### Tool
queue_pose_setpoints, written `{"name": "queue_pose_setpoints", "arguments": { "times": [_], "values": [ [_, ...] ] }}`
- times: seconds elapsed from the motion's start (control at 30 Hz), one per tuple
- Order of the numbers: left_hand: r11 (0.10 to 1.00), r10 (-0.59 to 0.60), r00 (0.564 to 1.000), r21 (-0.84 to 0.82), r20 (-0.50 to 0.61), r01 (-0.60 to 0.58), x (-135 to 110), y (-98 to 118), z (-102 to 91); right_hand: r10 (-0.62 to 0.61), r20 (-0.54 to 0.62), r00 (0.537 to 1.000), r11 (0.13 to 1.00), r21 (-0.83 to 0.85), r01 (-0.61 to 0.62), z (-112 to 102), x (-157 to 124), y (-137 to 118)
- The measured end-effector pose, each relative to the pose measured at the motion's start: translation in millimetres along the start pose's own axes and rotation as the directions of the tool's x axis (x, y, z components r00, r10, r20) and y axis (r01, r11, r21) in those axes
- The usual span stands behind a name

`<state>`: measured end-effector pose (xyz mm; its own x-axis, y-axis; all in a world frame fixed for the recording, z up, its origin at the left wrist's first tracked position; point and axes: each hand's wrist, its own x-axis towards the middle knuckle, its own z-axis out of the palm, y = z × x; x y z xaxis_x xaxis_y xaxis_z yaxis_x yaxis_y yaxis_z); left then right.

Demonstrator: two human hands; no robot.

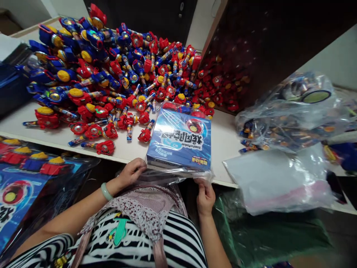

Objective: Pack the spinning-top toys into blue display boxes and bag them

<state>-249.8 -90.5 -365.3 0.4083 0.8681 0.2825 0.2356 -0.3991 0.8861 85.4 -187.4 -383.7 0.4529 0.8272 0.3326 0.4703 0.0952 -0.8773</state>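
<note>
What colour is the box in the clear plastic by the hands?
The box inside the clear plastic is mainly blue with white lettering; head view shows it.

My left grip (131,173) and right grip (205,195) pinch the open mouth of the clear sleeve (164,175) around the blue box (180,139), which lies flat at the near edge of the worktop (225,141). Behind it, toward the far edge, sprawls a heap of toys (111,74) (red, blue, yellow). A filled plastic bag (292,111) sits toward the right edge.
</note>
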Motion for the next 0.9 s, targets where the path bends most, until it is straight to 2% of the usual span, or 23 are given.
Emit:
{"name": "queue_pose_setpoints", "arguments": {
  "times": [0.07, 0.13, 0.2, 0.3, 0.37, 0.5, 0.63, 0.7, 0.83, 0.9],
  "values": [
    [0.999, 0.047, 0.994, 0.017, 0.095, -0.049, 1, -1, -5.0, -0.056, 0.078, 0.995, 0.998, -0.019, 0.057, -4, -3, 1],
    [0.998, 0.054, 0.990, 0.035, 0.127, -0.059, 3, -3, -6.9, -0.058, 0.115, 0.992, 0.997, -0.047, 0.064, -5, 2, -3],
    [0.998, 0.028, 0.995, 0.051, 0.100, -0.033, 5, -4, -5.6, -0.043, 0.043, 0.998, 0.996, -0.079, 0.046, -6, 15, -12],
    [0.996, -0.032, 0.998, 0.090, 0.047, 0.028, 6, -5, -1.9, -0.063, -0.144, 0.988, 0.991, -0.124, 0.046, -6, 40, -30],
    [0.993, -0.051, 0.998, 0.105, 0.029, 0.048, 7, -5, -1.0, -0.109, -0.165, 0.980, 0.987, -0.132, 0.088, -5, 49, -37],
    [0.994, -0.062, 0.997, 0.095, 0.037, 0.058, 6, -3, -3.4, -0.236, -0.218, 0.947, 0.972, -0.077, 0.224, -3, 35, -38],
    [0.988, -0.122, 0.992, 0.102, 0.012, 0.120, 2, 0, -5.9, -0.277, -0.309, 0.910, 0.960, -0.124, 0.250, -14, 17, -35],
    [0.987, -0.133, 0.991, 0.093, 0.001, 0.133, 1, -1, -6.2, -0.323, -0.267, 0.908, 0.943, -0.170, 0.286, -24, 24, -38],
    [0.989, -0.139, 0.990, 0.060, 0.034, 0.137, 4, -2, -6.4, -0.459, 0.002, 0.889, 0.850, -0.292, 0.439, -31, 51, -51],
    [0.986, -0.160, 0.986, 0.063, 0.044, 0.157, 5, -2, -6.6, -0.468, 0.015, 0.883, 0.840, -0.303, 0.450, -24, 61, -57]
  ]
}}
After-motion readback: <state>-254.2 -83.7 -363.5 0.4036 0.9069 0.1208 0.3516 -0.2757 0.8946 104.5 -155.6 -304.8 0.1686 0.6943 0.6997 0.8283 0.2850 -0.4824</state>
